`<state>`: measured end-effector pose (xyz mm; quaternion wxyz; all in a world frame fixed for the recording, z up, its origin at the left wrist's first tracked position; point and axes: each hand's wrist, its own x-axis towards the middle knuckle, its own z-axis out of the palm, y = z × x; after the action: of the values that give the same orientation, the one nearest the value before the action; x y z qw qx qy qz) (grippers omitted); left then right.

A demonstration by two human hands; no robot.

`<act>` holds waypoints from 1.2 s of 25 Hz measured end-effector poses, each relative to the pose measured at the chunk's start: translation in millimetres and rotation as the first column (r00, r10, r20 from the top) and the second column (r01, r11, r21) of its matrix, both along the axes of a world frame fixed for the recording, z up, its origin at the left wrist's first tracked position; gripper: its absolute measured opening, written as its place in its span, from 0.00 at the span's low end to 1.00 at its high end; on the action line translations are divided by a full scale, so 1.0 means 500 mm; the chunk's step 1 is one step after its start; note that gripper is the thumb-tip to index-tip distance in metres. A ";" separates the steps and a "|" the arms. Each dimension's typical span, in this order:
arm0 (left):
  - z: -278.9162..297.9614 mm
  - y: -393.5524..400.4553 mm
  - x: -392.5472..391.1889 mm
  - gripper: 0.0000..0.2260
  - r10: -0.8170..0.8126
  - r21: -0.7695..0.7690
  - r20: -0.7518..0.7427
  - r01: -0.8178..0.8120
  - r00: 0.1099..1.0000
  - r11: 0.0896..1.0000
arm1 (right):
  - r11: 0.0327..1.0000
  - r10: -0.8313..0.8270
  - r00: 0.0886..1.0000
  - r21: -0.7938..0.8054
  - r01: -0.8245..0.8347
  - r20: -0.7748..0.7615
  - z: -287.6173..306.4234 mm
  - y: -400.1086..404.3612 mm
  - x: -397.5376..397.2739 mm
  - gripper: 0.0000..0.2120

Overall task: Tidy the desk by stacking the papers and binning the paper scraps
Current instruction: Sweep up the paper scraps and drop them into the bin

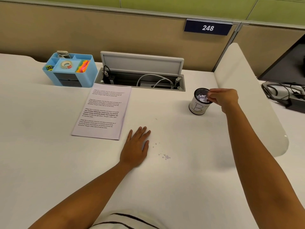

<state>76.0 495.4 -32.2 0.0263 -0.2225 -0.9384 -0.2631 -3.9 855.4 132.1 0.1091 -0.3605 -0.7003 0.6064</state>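
1. Paper scraps [203, 97] fill the small mesh bin [198, 104], a white-wrapped cup with handwritten letters, which stands under the fingertips of the right hand [222, 98] and well off to the right of the left hand [136, 146].
2. Right hand: poised over the bin's rim with fingertips bunched together and pointing down into the opening. It looks like a pinch letting go of scraps, but whether any scrap is between the fingertips I cannot tell.
3. Left hand: lying flat on the white surface [49, 154], palm down, fingers straight and slightly spread, holding nothing.
4. Stacked papers [102, 111], printed sheets squared into one pile, lie just beyond and to the left of the left hand, apart from it. Stacking looks done.
5. Step in hand, as I judge it: binning the scraps, near the end.
6. Leftover crumbs [166, 157] of paper sit on the surface just to the right of the left hand, with a few smaller specks nearer its fingers.
7. Next move calls for bringing a hand to those crumbs. They are tiny, so sweeping them together with a flat hand before pinching would likely work better than picking them one by one, then carrying them across to the bin.
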 end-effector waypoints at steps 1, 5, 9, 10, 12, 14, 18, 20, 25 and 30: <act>0.000 0.000 0.000 0.21 -0.001 -0.001 0.001 0.001 1.000 1.000 | 1.000 -0.004 1.000 -0.018 0.004 -0.014 0.000 0.000 0.004 0.13; 0.000 0.000 -0.001 0.20 0.001 -0.001 0.007 -0.001 1.000 1.000 | 0.991 0.011 0.998 -0.130 -0.018 -0.055 -0.008 0.007 0.016 0.13; 0.000 0.001 -0.002 0.21 -0.006 -0.006 0.006 0.006 1.000 1.000 | 0.967 -0.017 0.991 -0.254 -0.018 -0.135 -0.010 0.004 0.028 0.12; 0.001 0.001 -0.002 0.21 -0.005 -0.008 0.006 0.005 1.000 1.000 | 0.964 -0.004 0.988 -0.264 -0.037 -0.155 -0.012 -0.007 0.033 0.12; 0.001 0.000 -0.002 0.20 -0.005 -0.011 0.005 0.005 1.000 1.000 | 0.964 0.056 0.981 -0.246 -0.101 -0.185 -0.027 -0.048 0.053 0.12; 0.000 0.000 -0.001 0.21 -0.009 -0.009 0.003 0.009 1.000 1.000 | 0.966 0.147 0.973 -0.186 -0.180 -0.178 -0.067 -0.112 0.091 0.12; 0.002 0.001 -0.002 0.21 -0.007 -0.012 -0.001 0.007 1.000 1.000 | 0.956 0.292 0.956 0.043 -0.290 -0.031 -0.182 -0.256 0.205 0.06; 0.002 0.002 -0.003 0.21 -0.006 -0.020 -0.005 0.006 1.000 1.000 | 0.914 0.376 0.927 0.159 -0.372 0.008 -0.218 -0.307 0.255 0.06; -0.003 0.001 -0.002 0.21 -0.003 -0.017 -0.003 0.003 1.000 1.000 | 0.743 0.463 0.886 0.531 -0.409 0.034 -0.259 -0.360 0.356 0.11; 0.001 0.001 0.001 0.21 0.036 0.120 0.070 -0.044 0.997 0.992 | 0.607 0.388 0.871 0.628 -0.487 0.301 -0.299 -0.408 0.429 0.38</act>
<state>76.7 495.8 -31.7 0.0133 -0.1925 -0.9252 -0.3267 210.7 651.5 -17.6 0.0356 -0.1511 -0.9457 0.2857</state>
